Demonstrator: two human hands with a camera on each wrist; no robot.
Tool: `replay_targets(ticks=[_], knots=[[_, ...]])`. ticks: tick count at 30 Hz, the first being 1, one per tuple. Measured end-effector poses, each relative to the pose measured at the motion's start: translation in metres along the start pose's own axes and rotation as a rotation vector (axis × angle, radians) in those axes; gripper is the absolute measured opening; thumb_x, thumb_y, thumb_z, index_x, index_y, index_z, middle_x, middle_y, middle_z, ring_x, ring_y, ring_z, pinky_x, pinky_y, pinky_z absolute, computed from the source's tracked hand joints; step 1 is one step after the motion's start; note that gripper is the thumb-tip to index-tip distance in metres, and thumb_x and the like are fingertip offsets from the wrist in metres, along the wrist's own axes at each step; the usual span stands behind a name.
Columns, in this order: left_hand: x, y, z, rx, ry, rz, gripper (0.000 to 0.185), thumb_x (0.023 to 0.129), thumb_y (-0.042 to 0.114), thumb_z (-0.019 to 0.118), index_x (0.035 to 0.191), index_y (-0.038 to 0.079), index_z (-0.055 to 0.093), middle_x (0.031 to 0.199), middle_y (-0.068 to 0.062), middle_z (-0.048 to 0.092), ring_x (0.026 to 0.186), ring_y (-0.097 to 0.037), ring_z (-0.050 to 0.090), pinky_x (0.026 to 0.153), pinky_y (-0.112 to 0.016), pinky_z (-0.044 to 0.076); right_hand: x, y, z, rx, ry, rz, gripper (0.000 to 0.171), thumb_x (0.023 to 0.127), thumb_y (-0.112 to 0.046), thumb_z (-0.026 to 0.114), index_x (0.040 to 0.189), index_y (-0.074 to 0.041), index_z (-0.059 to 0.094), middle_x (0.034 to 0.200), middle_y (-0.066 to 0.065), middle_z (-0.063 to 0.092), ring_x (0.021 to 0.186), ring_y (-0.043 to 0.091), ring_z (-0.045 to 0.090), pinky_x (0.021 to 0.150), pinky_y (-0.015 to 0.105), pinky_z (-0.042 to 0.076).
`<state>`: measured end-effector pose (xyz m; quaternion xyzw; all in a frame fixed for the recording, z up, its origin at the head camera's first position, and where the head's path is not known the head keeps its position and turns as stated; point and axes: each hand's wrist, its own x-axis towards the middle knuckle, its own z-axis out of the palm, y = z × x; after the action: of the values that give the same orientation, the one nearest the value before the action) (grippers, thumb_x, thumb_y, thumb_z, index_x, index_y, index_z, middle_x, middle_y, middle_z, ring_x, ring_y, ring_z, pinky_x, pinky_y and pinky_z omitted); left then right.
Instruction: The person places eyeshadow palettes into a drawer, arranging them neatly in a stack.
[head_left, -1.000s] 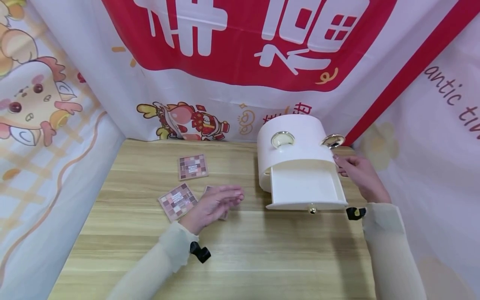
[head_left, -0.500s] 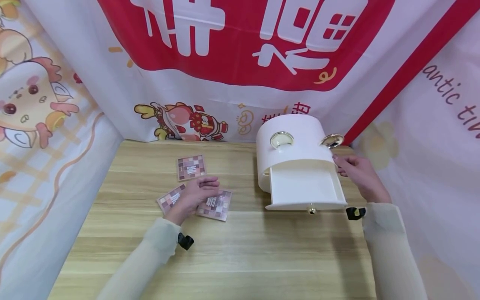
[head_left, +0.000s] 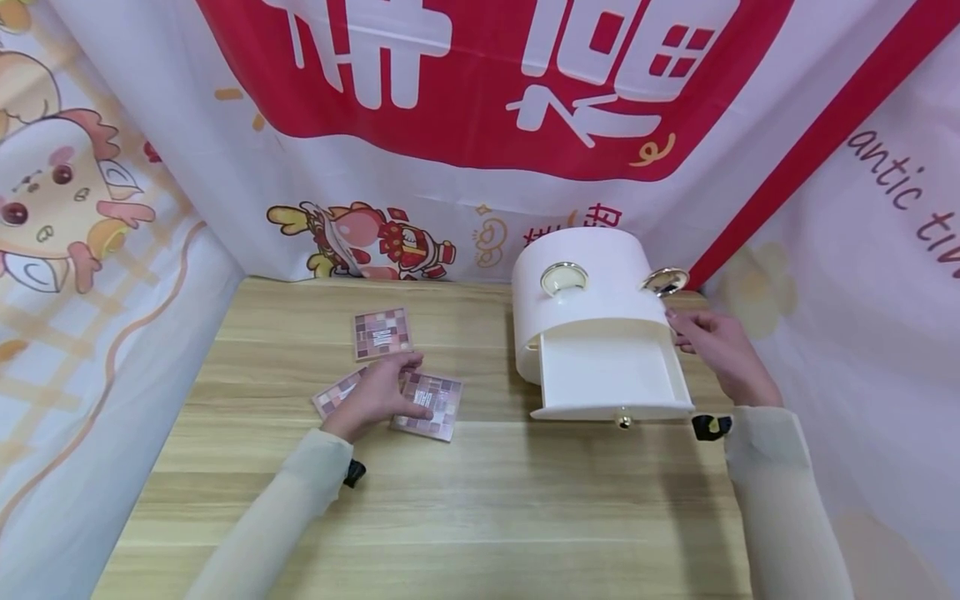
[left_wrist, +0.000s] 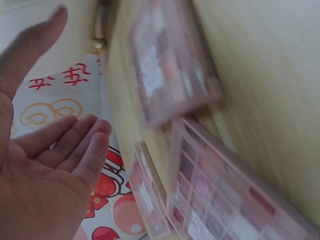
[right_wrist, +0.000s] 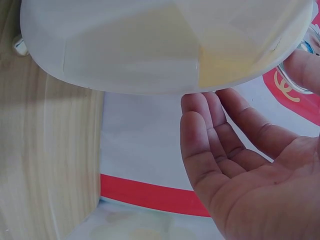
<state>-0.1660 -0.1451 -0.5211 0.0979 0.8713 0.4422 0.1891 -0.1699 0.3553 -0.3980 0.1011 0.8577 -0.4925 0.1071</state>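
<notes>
Your left hand (head_left: 377, 392) hangs low over the eyeshadow palettes, holding nothing; its thumb stands well apart from the fingers, which lie side by side and slightly bent. From the head view the thumb crosses over the right palette (head_left: 442, 400), but the left wrist view shows a gap between hand and palettes. The left palette (head_left: 336, 395) is partly hidden under your hand, and the far palette (head_left: 382, 332) lies behind these two. All three lie flat on the wooden table (head_left: 480, 508), left of the box, with their gridded colour faces up.

Your right hand (head_left: 716, 350) rests its fingertips against the right side of the white box (head_left: 588, 296), fingers loosely bent, with the thumb up near the right gold-rimmed disc (head_left: 665, 282). A matching left disc (head_left: 564, 279) stands on the box's upper front. The drawer (head_left: 609, 367) is pulled out towards you, with bare white floor inside and a small gold knob (head_left: 623, 419) on its front panel.

You wear pale sleeves (head_left: 262, 504), and a black device shows at each wrist. Behind the table hangs a white cloth (head_left: 465, 187) printed with a red panel, large white characters and cartoon figures.
</notes>
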Motion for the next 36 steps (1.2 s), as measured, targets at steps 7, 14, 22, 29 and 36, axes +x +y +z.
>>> replay_targets(ticks=[7, 14, 22, 29, 36], knots=[[0.004, -0.008, 0.001, 0.249, -0.055, 0.083, 0.126, 0.050, 0.027, 0.102, 0.154, 0.003, 0.035, 0.158, -0.017, 0.034, 0.144, -0.038, 0.030, 0.119, -0.054, 0.023, 0.000, 0.001, 0.000, -0.007, 0.005, 0.008, 0.077, 0.100, -0.054, 0.054, 0.143, 0.009, 0.044, 0.132, 0.019, 0.050, 0.099, 0.013, 0.057, 0.079, 0.014, 0.053], [0.007, -0.017, 0.006, 0.414, -0.115, 0.123, 0.142, 0.041, 0.030, 0.103, 0.156, -0.002, 0.026, 0.159, -0.019, 0.032, 0.145, -0.038, 0.028, 0.120, -0.051, 0.021, -0.003, 0.000, 0.000, -0.027, 0.007, 0.007, 0.080, 0.098, -0.058, 0.053, 0.143, 0.007, 0.046, 0.131, 0.020, 0.052, 0.100, 0.017, 0.057, 0.079, 0.015, 0.053], [0.006, -0.026, 0.008, 0.479, -0.137, 0.144, 0.142, 0.042, 0.030, 0.103, 0.156, -0.003, 0.025, 0.161, -0.023, 0.024, 0.147, -0.039, 0.023, 0.121, -0.051, 0.019, -0.003, -0.004, 0.000, -0.017, 0.005, 0.017, 0.080, 0.097, -0.059, 0.054, 0.143, 0.007, 0.045, 0.132, 0.020, 0.051, 0.103, 0.020, 0.056, 0.079, 0.014, 0.053], [0.007, -0.033, 0.013, 0.478, -0.139, 0.137, 0.141, 0.043, 0.028, 0.102, 0.156, -0.002, 0.024, 0.161, -0.022, 0.023, 0.148, -0.039, 0.022, 0.121, -0.052, 0.018, -0.002, -0.001, 0.000, -0.012, 0.006, 0.016, 0.079, 0.099, -0.056, 0.053, 0.144, 0.009, 0.043, 0.133, 0.021, 0.050, 0.101, 0.017, 0.057, 0.079, 0.014, 0.053], [0.010, -0.034, 0.016, 0.469, -0.134, 0.129, 0.139, 0.044, 0.023, 0.102, 0.157, 0.000, 0.025, 0.163, -0.019, 0.023, 0.149, -0.036, 0.021, 0.121, -0.049, 0.018, -0.001, 0.002, 0.000, -0.004, 0.008, 0.000, 0.077, 0.099, -0.054, 0.054, 0.142, 0.009, 0.044, 0.129, 0.020, 0.052, 0.099, 0.014, 0.058, 0.082, 0.018, 0.055]])
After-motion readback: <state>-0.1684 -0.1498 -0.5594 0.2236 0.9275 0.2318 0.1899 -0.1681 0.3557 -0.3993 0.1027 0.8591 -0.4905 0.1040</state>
